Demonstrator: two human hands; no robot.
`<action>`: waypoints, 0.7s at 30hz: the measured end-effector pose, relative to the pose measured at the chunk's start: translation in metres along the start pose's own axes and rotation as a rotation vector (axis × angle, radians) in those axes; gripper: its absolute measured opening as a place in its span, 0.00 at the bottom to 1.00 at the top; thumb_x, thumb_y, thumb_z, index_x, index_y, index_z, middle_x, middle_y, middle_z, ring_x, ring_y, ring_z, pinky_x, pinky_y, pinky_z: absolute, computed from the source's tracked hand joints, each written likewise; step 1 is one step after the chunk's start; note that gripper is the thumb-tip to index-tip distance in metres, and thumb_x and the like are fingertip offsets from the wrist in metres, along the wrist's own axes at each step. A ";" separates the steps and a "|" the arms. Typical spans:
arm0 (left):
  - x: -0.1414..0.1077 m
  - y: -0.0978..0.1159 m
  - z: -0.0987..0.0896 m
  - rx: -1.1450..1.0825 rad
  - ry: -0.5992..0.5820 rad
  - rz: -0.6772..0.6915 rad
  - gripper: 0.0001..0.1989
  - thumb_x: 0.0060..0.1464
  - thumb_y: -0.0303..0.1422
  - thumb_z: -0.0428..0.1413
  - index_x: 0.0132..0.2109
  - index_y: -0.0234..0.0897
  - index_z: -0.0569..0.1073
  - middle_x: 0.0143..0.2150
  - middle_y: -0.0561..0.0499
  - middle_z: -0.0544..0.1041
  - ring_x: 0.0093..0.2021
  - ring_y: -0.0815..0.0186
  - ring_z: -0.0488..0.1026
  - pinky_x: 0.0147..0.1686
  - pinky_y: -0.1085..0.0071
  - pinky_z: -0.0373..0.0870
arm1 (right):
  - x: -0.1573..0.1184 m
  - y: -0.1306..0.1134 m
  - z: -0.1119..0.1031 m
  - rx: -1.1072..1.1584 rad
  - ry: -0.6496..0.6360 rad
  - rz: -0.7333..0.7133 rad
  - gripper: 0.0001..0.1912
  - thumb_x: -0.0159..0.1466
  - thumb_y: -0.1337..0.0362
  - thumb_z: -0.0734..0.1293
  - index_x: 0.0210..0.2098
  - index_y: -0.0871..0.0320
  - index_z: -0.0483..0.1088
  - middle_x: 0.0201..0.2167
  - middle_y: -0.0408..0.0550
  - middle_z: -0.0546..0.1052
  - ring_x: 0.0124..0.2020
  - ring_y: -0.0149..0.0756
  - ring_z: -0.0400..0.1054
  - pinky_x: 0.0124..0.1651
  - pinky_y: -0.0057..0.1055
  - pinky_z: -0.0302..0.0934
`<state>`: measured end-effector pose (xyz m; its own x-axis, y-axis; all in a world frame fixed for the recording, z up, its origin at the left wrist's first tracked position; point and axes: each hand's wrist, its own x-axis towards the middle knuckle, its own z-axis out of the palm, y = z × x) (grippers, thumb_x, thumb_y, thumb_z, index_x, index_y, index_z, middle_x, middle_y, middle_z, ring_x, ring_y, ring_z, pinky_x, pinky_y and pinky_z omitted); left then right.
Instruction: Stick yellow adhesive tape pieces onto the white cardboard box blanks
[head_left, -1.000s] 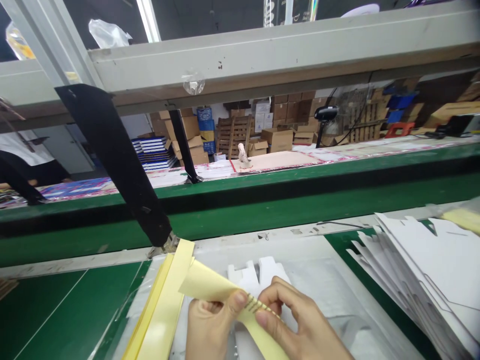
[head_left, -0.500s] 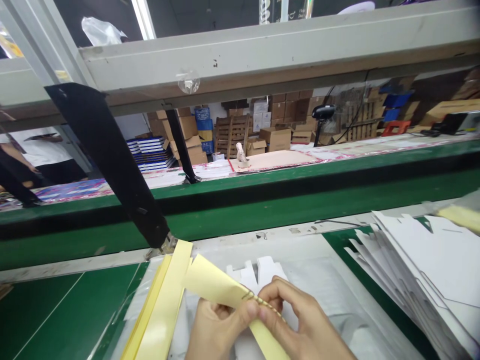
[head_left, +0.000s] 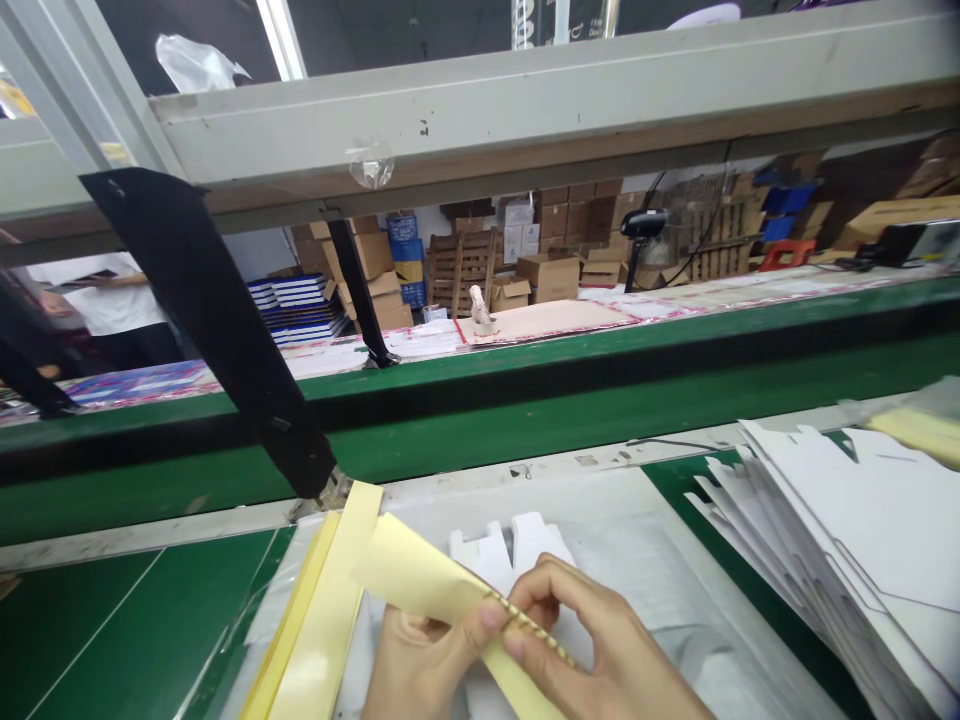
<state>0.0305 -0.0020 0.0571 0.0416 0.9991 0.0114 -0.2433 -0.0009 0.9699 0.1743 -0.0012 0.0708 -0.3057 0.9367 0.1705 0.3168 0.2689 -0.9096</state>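
A yellow paper strip (head_left: 420,575) slants through the lower middle of the view, held up above the work surface. My left hand (head_left: 424,650) is closed on it, thumb on top. Along the strip's upper edge runs a thin gold-and-dark banded strand (head_left: 540,632), like a chain or cord; its exact kind I cannot make out. My right hand (head_left: 600,630) pinches this strand against the strip between thumb and fingers. White cut card pieces (head_left: 536,535) lie behind and beneath my hands. Left of them, more yellow strips (head_left: 319,630) rest in a pile, partly under the held strip's end.
White folded card sheets (head_left: 870,540) are stacked at right, near a yellow item in clear plastic (head_left: 919,435). A black-wrapped post (head_left: 225,330) rises at left to a grey shelf beam (head_left: 525,100). Beyond the green belt (head_left: 480,430) stand cardboard boxes (head_left: 551,275) and a person (head_left: 120,300).
My left hand and the yellow strip have shifted slightly left. My right thumb has slid back from the left thumb, showing more of the banded strand. Both hands keep their hold.
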 end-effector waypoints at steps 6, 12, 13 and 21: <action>-0.002 0.003 0.001 -0.018 -0.028 -0.043 0.07 0.40 0.32 0.61 0.24 0.32 0.75 0.21 0.53 0.73 0.24 0.73 0.68 0.25 0.83 0.64 | 0.001 0.000 -0.002 -0.007 0.013 -0.015 0.06 0.57 0.65 0.61 0.24 0.58 0.64 0.23 0.41 0.66 0.26 0.28 0.62 0.30 0.23 0.58; -0.002 -0.001 0.005 -0.060 -0.010 -0.025 0.05 0.39 0.31 0.62 0.24 0.33 0.75 0.19 0.54 0.73 0.22 0.74 0.68 0.24 0.84 0.63 | -0.004 0.004 0.006 -0.036 0.070 -0.047 0.07 0.58 0.65 0.60 0.24 0.58 0.61 0.22 0.41 0.66 0.25 0.27 0.62 0.29 0.23 0.58; -0.002 -0.002 0.004 -0.056 -0.001 -0.022 0.06 0.39 0.31 0.62 0.23 0.32 0.75 0.19 0.54 0.72 0.22 0.74 0.67 0.24 0.83 0.63 | -0.004 0.004 0.007 -0.041 0.077 -0.056 0.07 0.58 0.65 0.59 0.23 0.58 0.61 0.22 0.41 0.66 0.25 0.27 0.62 0.30 0.22 0.58; 0.000 -0.005 0.000 -0.065 0.054 -0.027 0.10 0.35 0.31 0.63 0.18 0.29 0.71 0.15 0.55 0.66 0.19 0.76 0.61 0.19 0.83 0.59 | -0.006 0.005 0.009 -0.006 0.081 -0.065 0.10 0.59 0.63 0.59 0.23 0.58 0.63 0.23 0.42 0.67 0.24 0.27 0.62 0.27 0.21 0.57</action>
<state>0.0322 -0.0021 0.0520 -0.0031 0.9996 -0.0297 -0.3050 0.0273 0.9520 0.1697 -0.0070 0.0615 -0.2524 0.9322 0.2594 0.3045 0.3310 -0.8931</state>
